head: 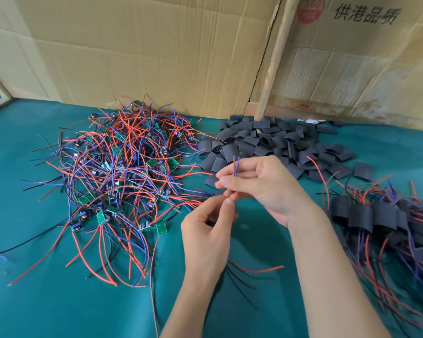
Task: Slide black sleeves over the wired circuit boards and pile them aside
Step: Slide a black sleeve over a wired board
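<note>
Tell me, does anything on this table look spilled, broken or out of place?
Nothing stands out. The bare wired boards, loose black sleeves and finished pieces lie in three separate heaps, messy but apart.

Matt teal cloth covers the bench; creased brown cardboard stands behind, with a rough wooden strip; sleeves look matt black, wires smooth plastic-coated

Flattened cardboard sheets and a wooden batten stand behind a teal-covered table
</note>
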The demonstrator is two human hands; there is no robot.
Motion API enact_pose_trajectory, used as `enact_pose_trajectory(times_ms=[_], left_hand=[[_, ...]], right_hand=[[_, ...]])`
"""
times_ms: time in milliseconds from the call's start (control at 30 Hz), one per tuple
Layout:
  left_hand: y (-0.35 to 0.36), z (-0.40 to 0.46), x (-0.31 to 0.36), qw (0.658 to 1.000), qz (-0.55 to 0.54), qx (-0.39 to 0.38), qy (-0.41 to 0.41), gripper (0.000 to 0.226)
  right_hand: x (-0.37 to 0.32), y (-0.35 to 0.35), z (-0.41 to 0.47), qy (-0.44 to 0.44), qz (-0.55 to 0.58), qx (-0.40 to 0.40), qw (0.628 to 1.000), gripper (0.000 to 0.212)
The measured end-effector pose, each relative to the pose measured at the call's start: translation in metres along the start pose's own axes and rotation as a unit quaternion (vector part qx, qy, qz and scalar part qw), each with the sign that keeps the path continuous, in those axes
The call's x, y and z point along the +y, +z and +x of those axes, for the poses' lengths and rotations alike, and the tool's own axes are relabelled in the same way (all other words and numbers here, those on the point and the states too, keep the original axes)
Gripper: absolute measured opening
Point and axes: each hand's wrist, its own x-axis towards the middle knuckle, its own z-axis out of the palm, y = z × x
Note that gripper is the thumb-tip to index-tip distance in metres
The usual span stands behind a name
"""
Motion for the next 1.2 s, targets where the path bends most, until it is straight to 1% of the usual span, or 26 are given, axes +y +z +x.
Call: enact_pose_trajectory(times_ms=[67,133,200,233,267,300,400,533,700,833,967,1033,1100,1200], left_hand=[[0.000,0.001,-0.001,1.000,0.016,0.005,0.002,0.014],[0.001,0.001,-0.001,0.999,0.039,0.011,0.005,0.016],[0.002,0.001,-0.001,0.999,0.046,0.015,0.004,0.017],[0.002,0.000,-0.001,0.999,0.045,0.016,0.001,0.017],[0.002,0.000,0.000,0.999,0.044,0.016,-0.002,0.017],[0.002,0.000,0.000,0.999,0.044,0.016,-0.004,0.017],[0.002,0.000,0.000,0.999,0.037,0.020,-0.013,0.017],[0.003,0.001,-0.001,0.999,0.028,0.026,-0.028,0.017],[0.004,0.002,-0.003,0.999,0.020,0.033,-0.033,0.017],[0.004,0.002,-0.003,0.998,0.014,0.040,-0.039,0.017],[0.003,0.002,-0.003,0.998,0.020,0.040,-0.042,0.018],[0.003,0.002,-0.002,0.998,0.021,0.042,-0.042,0.019],[0.003,0.002,-0.002,0.998,0.022,0.043,-0.042,0.019],[0.004,0.002,-0.002,0.998,0.019,0.042,-0.039,0.019]], right_hand=[[0.001,-0.010,-0.001,0.011,-0.007,0.011,1.000,0.008],[0.006,-0.025,-0.003,0.034,-0.046,0.074,0.996,0.015],[0.018,-0.038,-0.002,0.047,-0.156,0.171,0.972,0.017],[0.025,-0.041,-0.001,0.041,-0.227,0.206,0.951,0.016],[0.030,-0.041,0.000,0.033,-0.285,0.220,0.932,0.018],[0.035,-0.039,0.002,0.029,-0.319,0.218,0.922,0.023],[0.042,-0.032,0.006,0.042,-0.341,0.191,0.919,0.035],[0.043,-0.028,0.009,0.032,-0.369,0.183,0.911,0.031],[0.034,-0.023,0.006,0.055,-0.430,0.142,0.890,0.037],[0.029,-0.018,0.005,0.066,-0.436,0.124,0.889,0.036],[0.031,-0.015,0.004,0.044,-0.425,0.160,0.890,0.030],[0.033,-0.017,0.005,0.031,-0.394,0.159,0.905,0.030],[0.033,-0.021,0.003,0.027,-0.356,0.154,0.921,0.025],[0.032,-0.031,0.002,0.039,-0.251,0.189,0.948,0.016]])
